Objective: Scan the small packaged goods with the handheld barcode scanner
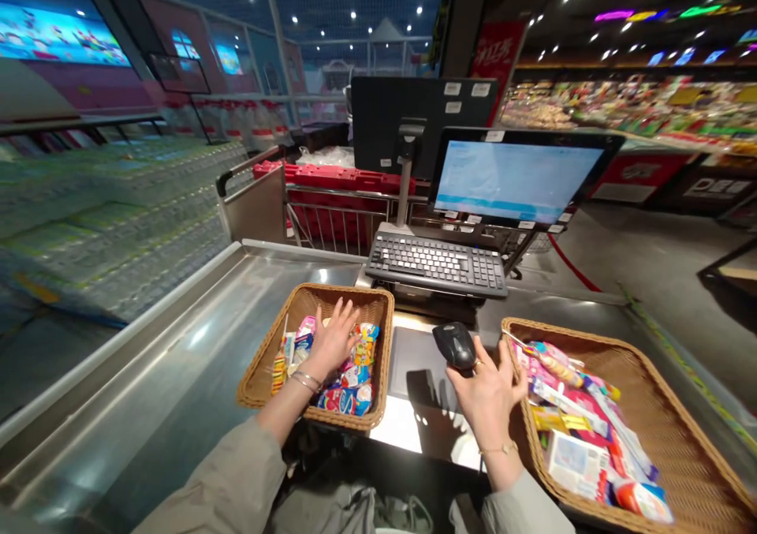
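Note:
My left hand [336,343] reaches into a brown woven basket [254,388] of small, brightly coloured packets [346,398]. Its fingers are spread over them, and I see nothing gripped. Near the middle of the counter, a black barcode scanner [453,343] is raised above the surface, its shadow falling below. The thumb and forefinger of my right hand [490,388] are at its rear end, one on each side, while the other fingers stand apart. To the right of that hand, a second woven basket [680,408] holds colourful packets and a white box [576,464].
Beyond the scanner stand a black keyboard [438,263], a lit screen [517,175] and a dark monitor back [419,120]. A metal counter [195,360] with raised edges stretches left. Stacked bottle packs [118,203] lie past it. Behind are a cart and red crates [331,177].

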Demonstrator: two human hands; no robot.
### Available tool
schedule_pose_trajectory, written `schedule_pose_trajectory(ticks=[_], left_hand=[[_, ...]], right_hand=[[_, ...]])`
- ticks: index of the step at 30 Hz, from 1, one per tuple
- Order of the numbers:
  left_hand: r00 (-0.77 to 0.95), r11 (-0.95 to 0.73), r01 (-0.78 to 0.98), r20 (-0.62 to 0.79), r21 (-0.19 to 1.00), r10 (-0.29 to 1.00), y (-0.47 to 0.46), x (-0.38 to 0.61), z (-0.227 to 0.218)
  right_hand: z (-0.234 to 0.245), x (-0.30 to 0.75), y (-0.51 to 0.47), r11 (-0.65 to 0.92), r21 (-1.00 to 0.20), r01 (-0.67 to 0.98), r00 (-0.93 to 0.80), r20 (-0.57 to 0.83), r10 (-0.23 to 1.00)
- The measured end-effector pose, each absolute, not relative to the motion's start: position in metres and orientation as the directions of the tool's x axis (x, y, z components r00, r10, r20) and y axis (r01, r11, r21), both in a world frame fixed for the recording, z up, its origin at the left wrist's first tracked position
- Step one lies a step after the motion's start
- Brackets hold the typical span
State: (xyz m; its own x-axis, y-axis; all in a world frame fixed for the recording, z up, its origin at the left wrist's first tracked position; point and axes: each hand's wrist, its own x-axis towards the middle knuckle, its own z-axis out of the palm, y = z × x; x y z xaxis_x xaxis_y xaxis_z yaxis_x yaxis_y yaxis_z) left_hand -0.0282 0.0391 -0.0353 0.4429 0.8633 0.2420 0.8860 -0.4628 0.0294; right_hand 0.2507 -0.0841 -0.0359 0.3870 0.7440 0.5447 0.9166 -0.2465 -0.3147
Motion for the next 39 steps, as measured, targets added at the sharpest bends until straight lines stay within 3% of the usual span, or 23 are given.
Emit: schedule_pose_trajectory(ticks=[15, 22, 39], left_hand=[[0.458, -0.457, 0.889, 0.038, -0.033, 0.888, 0.052, -0.106, -0.052], [0.58, -0.588, 0.809, -0.172, 0.002, 0.796, 0.065, -0.117, -0.051], [0.68, -0.753, 0.655, -0.479, 0.058, 0.555, 0.103, -0.092, -0.075]], right_hand=[[-0.051, 0.231, -0.067, -0.213, -0.312, 0.926, 0.355, 0.525, 0.774], [-0.052, 0.23, -0.065, -0.223, -0.322, 0.92, 0.369, 0.521, 0.769], [-0.058, 0.24, -0.067, -0.263, -0.307, 0.915, 0.394, 0.537, 0.746]])
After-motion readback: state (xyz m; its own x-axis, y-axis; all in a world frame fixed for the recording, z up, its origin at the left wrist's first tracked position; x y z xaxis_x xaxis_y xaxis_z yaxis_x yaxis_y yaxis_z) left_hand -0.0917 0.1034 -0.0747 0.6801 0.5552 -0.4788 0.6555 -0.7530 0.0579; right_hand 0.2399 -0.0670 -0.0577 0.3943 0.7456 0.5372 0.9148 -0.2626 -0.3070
